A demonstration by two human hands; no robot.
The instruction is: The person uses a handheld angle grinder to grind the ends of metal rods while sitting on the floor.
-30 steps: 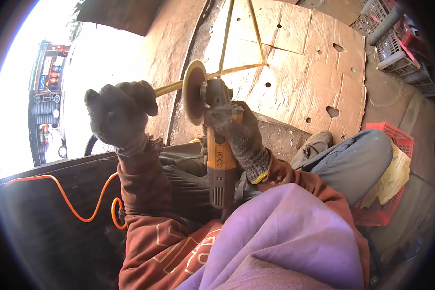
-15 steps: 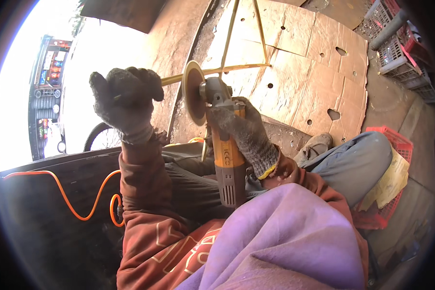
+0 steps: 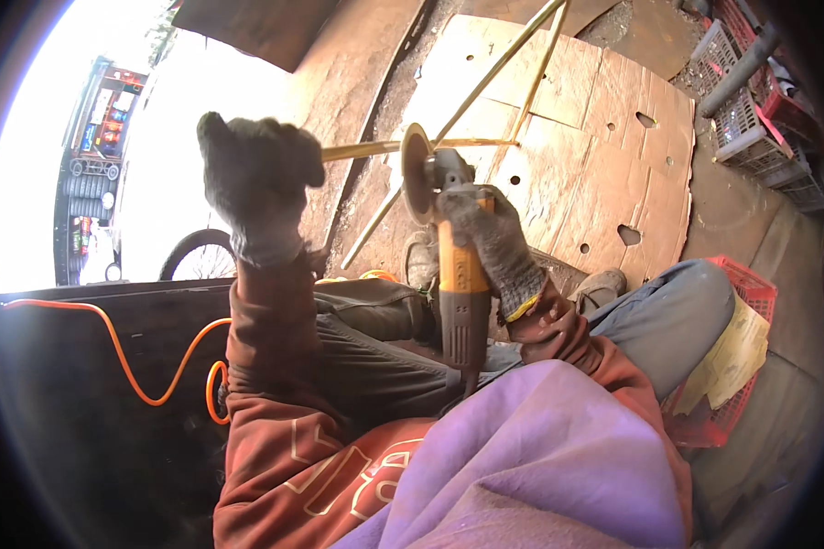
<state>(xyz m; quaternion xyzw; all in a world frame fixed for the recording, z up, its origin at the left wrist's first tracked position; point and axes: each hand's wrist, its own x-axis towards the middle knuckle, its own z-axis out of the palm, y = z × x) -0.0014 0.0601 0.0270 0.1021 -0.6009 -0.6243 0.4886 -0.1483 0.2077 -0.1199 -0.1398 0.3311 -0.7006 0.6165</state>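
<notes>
My right hand (image 3: 485, 224), in a grey knit glove, is wrapped round the head of a yellow and dark angle grinder (image 3: 464, 274). The grinder's body points down toward my lap. Its round disc (image 3: 418, 174) stands on edge at a brass-coloured metal frame (image 3: 499, 69) of thin bars. My left hand (image 3: 261, 188), in a dark glove, is closed on the left end of the frame's crosswise bar. Whether the disc touches the bar or only stands in front of it, I cannot tell. Other bars slant up past the top edge of the view.
Flattened cardboard (image 3: 577, 119) with holes lies on the ground ahead. A red crate (image 3: 751, 284) with a torn yellowish sheet (image 3: 728, 352) stands at my right, and stacked crates (image 3: 751, 101) at the far right. An orange hose or cord (image 3: 160, 401) loops over a dark surface at left.
The grinder and both hands have shifted to the right. The metal frame has turned, so its long bars lean more to the right and one end shows lower left of the disc.
</notes>
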